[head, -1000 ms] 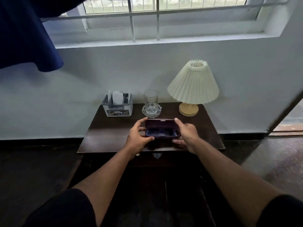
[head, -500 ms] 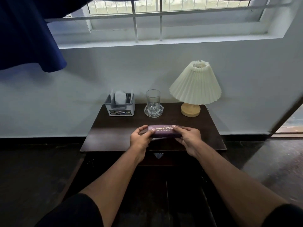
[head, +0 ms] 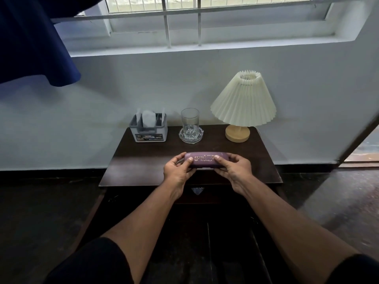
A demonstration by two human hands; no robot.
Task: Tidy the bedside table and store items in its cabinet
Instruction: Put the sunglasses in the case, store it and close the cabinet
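A purple spectacle case (head: 206, 159) with gold lettering on its lid is closed and held over the front half of the dark wooden bedside table (head: 143, 167). My left hand (head: 178, 170) grips its left end, thumb on top. My right hand (head: 233, 168) grips its right end the same way. Below the tabletop the cabinet front (head: 196, 193) is dark, with a small pale handle at its middle; whether it is open I cannot tell.
Along the table's back edge stand a grey tissue holder (head: 149, 130), an empty glass (head: 190, 123) on a clear glass coaster, and a pleated cream lamp (head: 244, 103) on a wooden base. A blue curtain (head: 30, 42) hangs at upper left. A doorway opens at right.
The case was open a second ago; its lid is now down and both hands hold it closed, slightly nearer the table's front.
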